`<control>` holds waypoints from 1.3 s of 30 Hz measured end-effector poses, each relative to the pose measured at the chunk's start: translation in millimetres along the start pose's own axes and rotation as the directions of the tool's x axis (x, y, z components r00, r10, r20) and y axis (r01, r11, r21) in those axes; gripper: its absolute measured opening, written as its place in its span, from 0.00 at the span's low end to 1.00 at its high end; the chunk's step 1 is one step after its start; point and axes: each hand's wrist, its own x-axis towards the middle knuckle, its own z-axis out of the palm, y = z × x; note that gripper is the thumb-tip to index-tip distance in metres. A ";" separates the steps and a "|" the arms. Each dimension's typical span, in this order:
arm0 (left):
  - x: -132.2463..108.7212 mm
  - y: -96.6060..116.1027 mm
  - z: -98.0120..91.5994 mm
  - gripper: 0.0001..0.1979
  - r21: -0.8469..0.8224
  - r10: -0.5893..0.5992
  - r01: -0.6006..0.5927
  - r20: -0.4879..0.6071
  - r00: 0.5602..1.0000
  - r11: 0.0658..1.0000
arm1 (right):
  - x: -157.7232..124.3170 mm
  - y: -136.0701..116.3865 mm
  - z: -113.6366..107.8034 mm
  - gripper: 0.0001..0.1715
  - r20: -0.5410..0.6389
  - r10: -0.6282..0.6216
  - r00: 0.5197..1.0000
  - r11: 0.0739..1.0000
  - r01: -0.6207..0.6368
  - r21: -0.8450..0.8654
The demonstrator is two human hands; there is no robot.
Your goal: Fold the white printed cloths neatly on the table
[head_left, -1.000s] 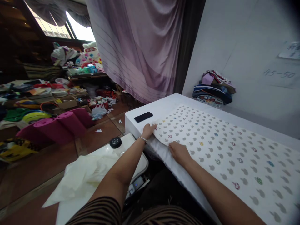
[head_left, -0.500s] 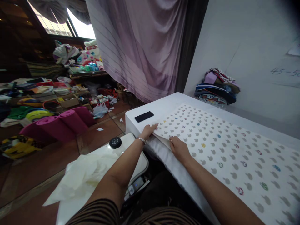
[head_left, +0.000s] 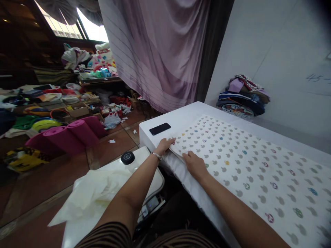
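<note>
A white fabric (head_left: 232,155) printed with grey and coloured motifs lies spread over the white-covered table (head_left: 186,112). My left hand (head_left: 164,146) grips its near left corner, fingers pressed on the edge; a silver bracelet circles the wrist. Farther right along the same edge, my right hand (head_left: 194,164) has its fingers closed on the fabric. The fabric edge between both hands lies almost flat. Just beyond my left hand rests a black phone (head_left: 160,128).
At the lower left, a white surface (head_left: 152,172) holds a round black object (head_left: 127,157) and crumpled pale material (head_left: 95,193). Pink rolls (head_left: 60,137) and clutter fill the floor behind. Folded cloths (head_left: 241,98) are stacked by the wall.
My right hand has shifted slightly left along the edge. The raised fabric edge between my hands has come down flatter. The view has turned a little.
</note>
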 end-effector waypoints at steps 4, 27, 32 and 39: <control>-0.9 0.2 1.4 0.19 -0.014 0.004 -0.004 0.006 1.000 1.000 | -2.9 -8.3 7.7 0.20 0.062 -0.095 0.994 0.995 0.096 -0.017; -49.1 0.8 6.6 0.19 -0.350 0.042 0.002 0.118 0.992 0.937 | 9.5 16.6 18.6 0.23 0.027 0.125 0.992 0.816 -0.118 0.566; -74.7 -18.8 17.4 0.14 -0.308 0.021 0.039 0.191 0.981 0.951 | 8.4 17.9 21.6 0.22 -0.035 0.114 0.993 0.756 -0.064 0.651; -73.2 -24.6 31.1 0.12 -0.271 0.092 -0.056 0.121 0.988 0.961 | 11.8 12.1 11.9 0.11 -0.055 0.019 0.998 0.858 0.012 0.514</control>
